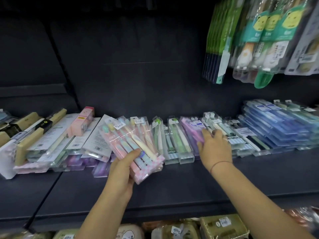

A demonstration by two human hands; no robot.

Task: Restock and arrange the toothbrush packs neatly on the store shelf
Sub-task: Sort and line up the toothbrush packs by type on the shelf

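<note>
While my L hand (120, 171) grips a stack of pink toothbrush packs (133, 144) over the shelf (172, 183) front, my R hand (215, 149) sits on the purple pack (189, 131) in the row behind, pinching or just pushing I can't tell, so next I prob need a gap for the stack.

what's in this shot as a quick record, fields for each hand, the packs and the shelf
left hand: grips pink pack stack, tilted, above the shelf
right hand: on purple pack in the row, grip unclear
shelf: dark, packs lying flat along the back
far right: blue packs, stacked
upper right: hanging packs
</note>
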